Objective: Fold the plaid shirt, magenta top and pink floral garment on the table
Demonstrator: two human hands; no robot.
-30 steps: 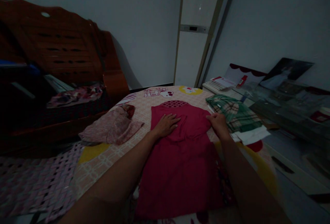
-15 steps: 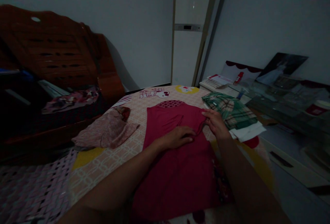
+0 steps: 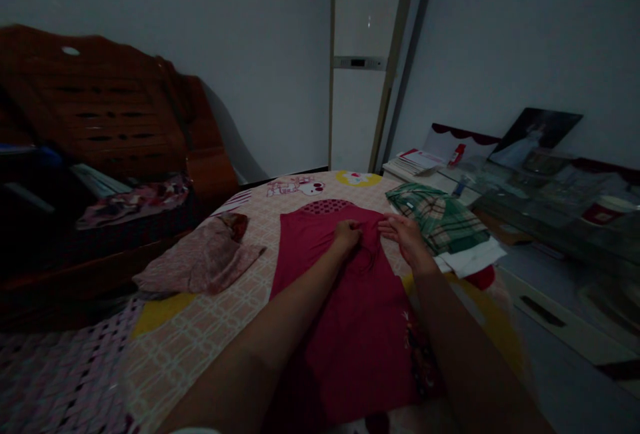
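A dark pink top (image 3: 345, 327) lies spread over a round table, its dotted neckline at the far end and a printed pattern along the right side. My left hand (image 3: 348, 235) is closed on its upper middle, the fingertips pinched at the cloth, with creases around them. Beside the right edge of the top is my right hand (image 3: 404, 233), fingers stretched toward the cloth and touching its border. A green plaid garment (image 3: 440, 217) lies folded on white cloth just beyond that hand. Left of the top rests a crumpled pale pink patterned garment (image 3: 200, 261).
The patterned tablecloth (image 3: 200, 334) covers the table. A wooden bench (image 3: 110, 107) with cloth items stands at left, above a woven pink surface (image 3: 65, 374). To the right is a glass-topped cabinet (image 3: 540, 201) with papers, a photo and a cup. A tall white appliance (image 3: 357, 114) stands behind.
My left hand has moved up and to the right over the top and closed its fingers. My right hand has shifted slightly left and straightened its fingers. The view has tilted a little upward.
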